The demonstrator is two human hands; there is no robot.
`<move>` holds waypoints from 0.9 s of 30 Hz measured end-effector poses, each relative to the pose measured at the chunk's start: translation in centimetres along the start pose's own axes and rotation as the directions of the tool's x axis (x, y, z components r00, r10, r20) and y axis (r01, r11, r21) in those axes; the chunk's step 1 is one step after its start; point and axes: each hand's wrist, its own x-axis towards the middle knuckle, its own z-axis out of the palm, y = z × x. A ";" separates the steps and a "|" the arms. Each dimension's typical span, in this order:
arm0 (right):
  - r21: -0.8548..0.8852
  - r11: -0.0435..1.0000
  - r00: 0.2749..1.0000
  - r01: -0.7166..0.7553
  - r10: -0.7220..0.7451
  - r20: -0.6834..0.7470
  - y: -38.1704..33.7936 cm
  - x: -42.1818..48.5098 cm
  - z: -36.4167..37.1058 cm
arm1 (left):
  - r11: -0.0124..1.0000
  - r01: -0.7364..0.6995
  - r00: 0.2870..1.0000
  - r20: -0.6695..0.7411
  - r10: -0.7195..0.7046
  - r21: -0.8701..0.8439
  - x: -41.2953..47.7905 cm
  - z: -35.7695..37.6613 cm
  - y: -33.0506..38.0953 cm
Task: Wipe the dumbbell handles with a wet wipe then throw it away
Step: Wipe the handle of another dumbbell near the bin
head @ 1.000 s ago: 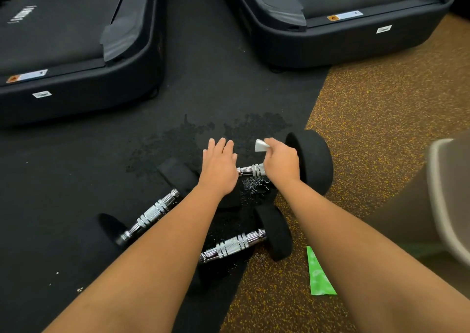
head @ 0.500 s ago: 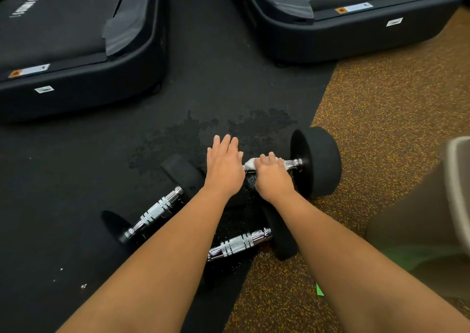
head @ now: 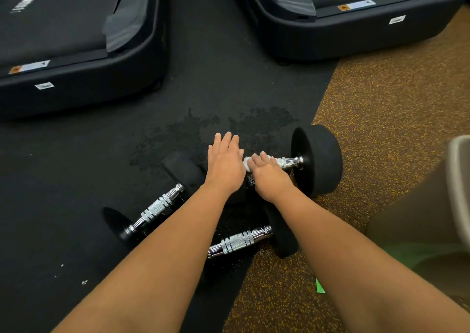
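Head view: your floor is black rubber mat (head: pixel 76 159) w/ a dark patch, meeting brown speckled flooring (head: pixel 381 118) at right; two treadmill bases (head: pixel 84 78) behind. Beige object at right edge cut off, unidentifiable. Right hand (head: pixel 269 177) is wrapped over the white wet wipe (head: pixel 248 161) on the knurled chrome dumbbell handle (head: pixel 290 161). Left hand (head: pixel 225 164) lies flat, fingers extended, over the near weight end, which is hidden.

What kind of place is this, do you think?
Most likely a gym: three chrome-handled dumbbells lie on a black rubber mat beside speckled rubber flooring, with what look like two treadmill bases behind.
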 end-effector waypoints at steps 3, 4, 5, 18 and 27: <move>0.041 0.999 1.000 -0.011 0.010 0.026 -0.6 0.5 -0.2 | 1.000 0.007 1.000 0.006 -0.007 -0.026 0.0 0.0 0.1; 0.045 0.999 1.000 0.015 -0.016 0.025 -0.5 0.4 -0.2 | 0.999 0.008 1.000 0.005 -0.008 -0.032 -0.1 0.0 0.1; 0.045 0.998 0.999 0.050 -0.051 0.018 -0.2 0.2 -0.1 | 0.999 0.010 1.000 0.004 -0.010 -0.036 -0.1 -0.1 0.1; 0.063 0.998 0.999 0.010 -0.008 -0.034 0.3 0.2 -0.2 | 0.999 0.016 1.000 0.009 -0.016 -0.042 -0.2 0.0 0.1; 0.029 0.983 0.984 0.180 -0.180 0.012 3.0 -0.9 -0.5 | 0.999 0.011 1.000 0.004 -0.011 -0.036 -0.3 -0.1 0.0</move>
